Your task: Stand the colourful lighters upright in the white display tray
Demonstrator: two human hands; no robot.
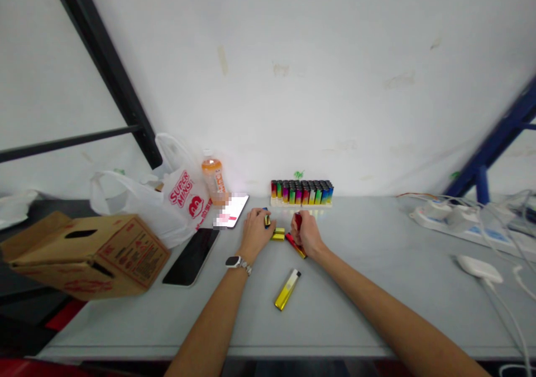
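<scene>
My left hand (254, 232), with a watch on its wrist, has its fingers curled around a blue-and-gold lighter (267, 220) on the grey table. My right hand (307, 233) is closed on a red lighter (298, 219). Beneath it lies a red-and-yellow lighter (296, 245). Between the hands are yellow lighters (278, 234), partly hidden by my left hand. Nearer to me a white-and-yellow lighter (287, 290) lies slanted. Beyond both hands, several multicoloured lighters (302, 192) stand upright in rows in a pale tray (278, 203).
At the left are a cardboard box (121, 254), a white plastic bag (180, 209), an orange drink bottle (213, 176), a black tablet (191, 257) and a lit screen (237, 209). A power strip (469, 226) with cables and a white adapter (479, 268) lie at the right.
</scene>
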